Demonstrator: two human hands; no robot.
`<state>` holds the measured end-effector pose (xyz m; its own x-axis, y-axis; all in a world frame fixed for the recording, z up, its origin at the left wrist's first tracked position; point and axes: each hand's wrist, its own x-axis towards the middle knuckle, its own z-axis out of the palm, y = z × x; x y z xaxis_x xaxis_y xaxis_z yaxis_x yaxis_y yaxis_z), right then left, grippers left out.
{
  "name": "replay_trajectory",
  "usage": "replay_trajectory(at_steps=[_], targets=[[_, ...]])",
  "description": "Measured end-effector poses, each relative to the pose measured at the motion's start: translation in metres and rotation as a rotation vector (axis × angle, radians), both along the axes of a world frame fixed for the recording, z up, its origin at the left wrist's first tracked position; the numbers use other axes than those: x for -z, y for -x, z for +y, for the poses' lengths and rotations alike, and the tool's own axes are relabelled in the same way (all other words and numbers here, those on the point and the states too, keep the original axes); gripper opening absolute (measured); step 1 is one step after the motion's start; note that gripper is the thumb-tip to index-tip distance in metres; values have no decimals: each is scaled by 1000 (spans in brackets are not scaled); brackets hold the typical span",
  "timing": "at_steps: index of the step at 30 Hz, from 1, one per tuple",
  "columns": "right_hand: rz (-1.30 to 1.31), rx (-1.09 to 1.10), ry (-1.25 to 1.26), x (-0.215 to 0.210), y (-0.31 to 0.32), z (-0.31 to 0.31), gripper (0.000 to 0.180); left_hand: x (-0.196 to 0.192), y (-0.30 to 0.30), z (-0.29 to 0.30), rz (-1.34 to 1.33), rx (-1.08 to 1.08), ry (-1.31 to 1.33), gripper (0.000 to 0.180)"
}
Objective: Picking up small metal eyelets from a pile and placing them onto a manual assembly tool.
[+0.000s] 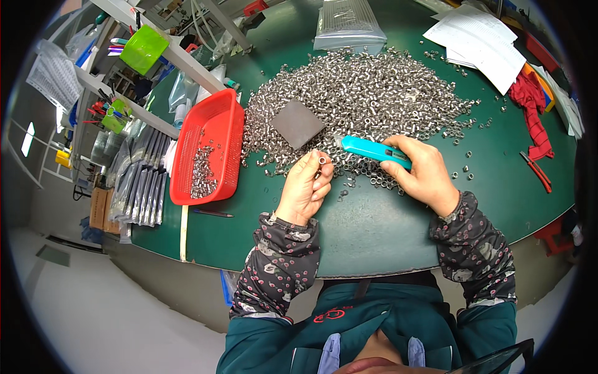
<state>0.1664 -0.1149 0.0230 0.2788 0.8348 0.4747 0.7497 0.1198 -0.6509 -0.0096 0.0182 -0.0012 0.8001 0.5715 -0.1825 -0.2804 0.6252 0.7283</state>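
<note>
The left hand (305,187) was raised just above the green table (367,230), its thumb and forefinger pinched together on a single small metal ring (322,160), held with the open end turned up toward the camera. The right hand (418,171) was closed around a bright blue utility knife (371,149), gripping the rear of the handle while the front end pointed left toward the ring; whether any blade was out could not be told at this size. Behind both hands lay a broad heap of rings (367,93) of the same kind, spread loosely across the table, with a dark grey square block (297,123) resting on its near left edge. To the left stood a red basket (208,146) with perforated walls, holding only a small scatter of rings along its middle. A clear plastic bag (349,25) sat at the far side of the heap, and white papers (476,37) and a red cloth (529,103) lay to the right. The ring looked hard, stiff and very light, probably smooth and somewhat slippery steel, so it would likely roll or spring away if squeezed off-centre. The surest hold seemed to be on its outer wall from two opposite sides, as the fingertips had it, leaving the open end free. It did not look fragile, but its size made it easy to drop into the heap.
</note>
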Motion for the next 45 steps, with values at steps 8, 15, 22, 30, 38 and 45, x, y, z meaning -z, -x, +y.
replay_trajectory(at_steps=[8, 15, 22, 30, 38, 45], targets=[[-5, 9, 18, -1, -2, -1, 25, 0, -1, 0, 10, -41, -37, 17], [-20, 4, 17, 1, -2, 0, 24, 1, 0, 3, -36, -4, 14, 16], [-23, -4, 17, 2, -3, 1, 23, 2, 1, 3, -36, -12, 17, 16], [-32, -11, 28, 1, -3, 0, 22, 3, 0, 4, -44, -6, -4, 16], [-40, -9, 35, 3, -3, 1, 22, 4, 1, 4, -55, 2, -35, 16], [-40, -8, 25, 3, -3, 1, 22, 2, 0, 3, -60, 8, -35, 17]])
